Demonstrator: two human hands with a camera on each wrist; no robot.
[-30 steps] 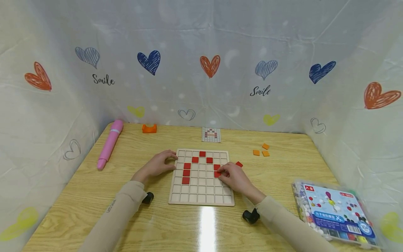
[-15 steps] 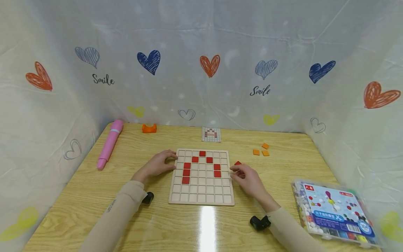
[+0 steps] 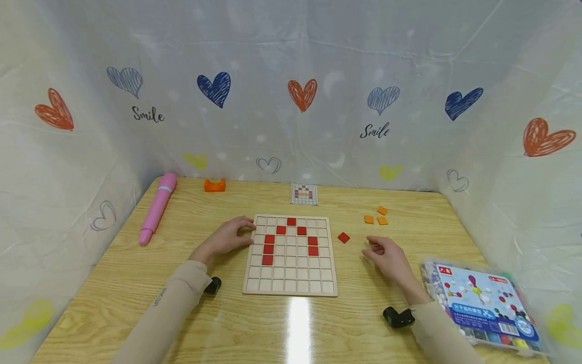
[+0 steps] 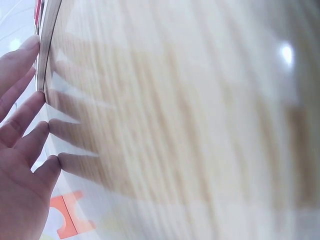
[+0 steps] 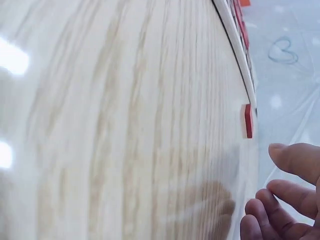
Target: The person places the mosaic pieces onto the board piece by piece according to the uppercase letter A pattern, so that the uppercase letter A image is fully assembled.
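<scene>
A square wooden grid board [image 3: 291,288] lies mid-table in the head view, with several red tiles set in its cells in an arch shape. My left hand [image 3: 226,236] rests at the board's left edge. In the left wrist view its relaxed fingers [image 4: 31,110] touch the side of the board and the table. One loose red tile [image 3: 343,237] lies on the table just right of the board. To the right of that tile, my right hand [image 3: 390,259] is held over the table with fingers loosely bent and nothing between them.
Behind the board lies a small pattern card [image 3: 303,194]. Three orange tiles [image 3: 382,221] sit at the back right. A plastic case of model beads [image 3: 488,303] is at the right, a pink microphone-shaped stick [image 3: 157,208] at the left, and an orange holder [image 3: 214,185] by the back edge.
My right hand has left the red tile in the board's right column and moved right, past the loose red tile, which now shows fully. My left hand has stayed at the board's edge.
</scene>
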